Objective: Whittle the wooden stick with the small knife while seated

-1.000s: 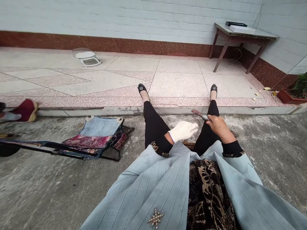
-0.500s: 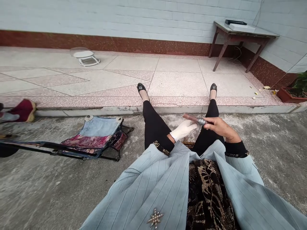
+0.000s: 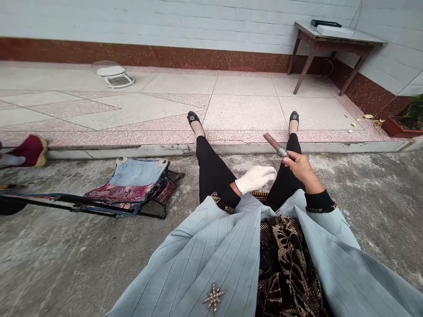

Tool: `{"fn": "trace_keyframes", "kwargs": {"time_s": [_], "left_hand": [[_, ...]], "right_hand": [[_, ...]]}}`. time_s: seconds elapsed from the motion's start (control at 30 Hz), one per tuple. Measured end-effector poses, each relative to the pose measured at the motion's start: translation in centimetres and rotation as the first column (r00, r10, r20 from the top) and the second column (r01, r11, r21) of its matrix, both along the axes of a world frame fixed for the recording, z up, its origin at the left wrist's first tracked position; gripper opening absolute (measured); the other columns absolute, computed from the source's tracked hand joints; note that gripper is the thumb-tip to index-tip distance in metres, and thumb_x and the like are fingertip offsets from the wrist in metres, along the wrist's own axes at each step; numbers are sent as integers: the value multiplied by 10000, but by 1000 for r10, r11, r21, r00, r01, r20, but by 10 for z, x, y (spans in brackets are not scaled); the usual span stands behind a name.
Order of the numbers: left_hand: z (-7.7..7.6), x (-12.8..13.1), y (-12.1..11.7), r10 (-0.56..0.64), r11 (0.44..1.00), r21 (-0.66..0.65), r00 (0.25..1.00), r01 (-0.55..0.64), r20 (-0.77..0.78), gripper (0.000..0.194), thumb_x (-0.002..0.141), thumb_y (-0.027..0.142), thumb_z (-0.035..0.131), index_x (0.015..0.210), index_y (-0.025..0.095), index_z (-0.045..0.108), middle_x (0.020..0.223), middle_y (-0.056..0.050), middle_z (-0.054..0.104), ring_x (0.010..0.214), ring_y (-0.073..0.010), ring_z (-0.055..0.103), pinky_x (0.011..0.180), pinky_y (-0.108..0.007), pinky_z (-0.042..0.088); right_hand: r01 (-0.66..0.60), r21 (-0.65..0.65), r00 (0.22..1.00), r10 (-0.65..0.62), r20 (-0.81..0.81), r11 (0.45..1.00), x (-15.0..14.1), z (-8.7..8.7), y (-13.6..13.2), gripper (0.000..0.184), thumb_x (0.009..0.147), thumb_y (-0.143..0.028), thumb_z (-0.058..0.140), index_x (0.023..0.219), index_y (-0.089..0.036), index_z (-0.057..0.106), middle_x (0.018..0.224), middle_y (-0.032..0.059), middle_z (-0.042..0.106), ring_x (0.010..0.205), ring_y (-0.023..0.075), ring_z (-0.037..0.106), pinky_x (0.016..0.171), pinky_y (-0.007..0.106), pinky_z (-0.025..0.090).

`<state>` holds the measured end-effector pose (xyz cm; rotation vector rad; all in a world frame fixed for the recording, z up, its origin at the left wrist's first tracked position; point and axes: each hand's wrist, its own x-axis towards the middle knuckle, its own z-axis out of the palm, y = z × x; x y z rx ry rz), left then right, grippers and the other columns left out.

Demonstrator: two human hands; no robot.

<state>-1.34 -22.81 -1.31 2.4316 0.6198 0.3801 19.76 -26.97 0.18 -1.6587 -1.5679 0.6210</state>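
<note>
My right hand [image 3: 302, 171] grips one end of a flat brown wooden stick [image 3: 271, 141], which points up and to the left. Silvery wire [image 3: 282, 152] is wound round the stick just beyond my fingers. Lower and to the left is my left hand [image 3: 256, 179], in a white knitted glove, apart from the stick. Its fingers are curled and pressed together, and whatever they pinch is too fine to make out. Below the glove, between my legs, shows part of a yellow and black slatted thing [image 3: 260, 195], mostly hidden by my jacket.
A folding chair [image 3: 132, 185] with denim and patterned cloth lies left on the concrete. Another person's maroon shoe [image 3: 31, 152] is far left. A raised tiled step [image 3: 244, 110] holds a white stool [image 3: 115, 75], a wooden table [image 3: 350, 39] and a planter [image 3: 401, 127].
My right hand has raised the wire-wound stick and tipped it more upright, away from the glove. My gloved left hand has stayed nearly in place, turning slightly.
</note>
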Motion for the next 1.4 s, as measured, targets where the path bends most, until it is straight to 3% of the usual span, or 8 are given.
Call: {"fn": "trace_keyframes", "kwargs": {"time_s": [0.17,0.3,0.43,0.6,0.83,1.17,1.3,1.4], "left_hand": [[2,-2,-1,134,917,397,965,-36,-223,340,983,382,365,995,194,648,828,-62,695,764,-200,649,650,-277,392],[14,-10,6,81,857,508,952,84,-294,296,960,341,419,940,188,671,838,-71,695,747,-206,654,619,-283,382],[32,-15,21,-42,916,385,981,115,-191,252,936,323,475,987,201,690,978,-44,711,874,-197,658,724,-279,435],[29,-3,27,-117,991,-57,989,123,95,244,923,255,468,980,162,686,980,-10,707,911,-137,638,861,-232,453],[-7,5,11,161,972,-165,986,-166,-39,303,926,333,470,888,124,686,873,-62,699,816,-194,626,749,-279,464],[-11,-3,16,12,999,-38,994,-16,-104,310,946,351,423,1010,184,675,813,-5,685,748,-155,612,711,-247,413],[-4,-4,8,-8,985,165,975,45,-221,307,954,390,437,1042,221,679,880,-17,710,792,-170,635,676,-247,391],[8,-7,6,33,948,313,963,54,-266,297,960,398,442,1042,238,679,918,-23,722,813,-178,650,654,-252,379]], "right_hand": [[55,-101,913,-9,409,993,-1,10,-5,297,891,-332,507,1045,-165,698,826,75,690,761,211,599,666,282,379],[-85,-430,749,342,567,899,0,17,-11,175,858,-256,572,892,-165,718,845,99,693,786,208,601,643,275,330],[-352,-599,698,628,344,719,2,27,-17,148,814,-208,599,835,-158,737,700,34,640,659,152,536,594,262,304],[-747,-376,624,774,-110,549,1,40,-24,333,868,-360,584,1111,-176,721,845,-1,666,733,138,549,669,244,381],[-473,-242,880,467,-87,847,10,39,-29,239,871,-378,574,803,-159,640,706,6,599,659,135,555,635,260,418],[-269,-272,963,258,-74,924,9,31,-20,263,832,-411,545,735,-170,587,634,15,571,599,142,536,568,265,382],[-67,-264,966,129,222,962,14,25,-17,236,865,-376,527,782,-173,615,646,28,613,621,159,558,606,278,361],[-34,-305,897,164,411,952,15,23,-15,228,878,-353,529,767,-177,622,673,41,640,646,165,564,609,280,331]]}}
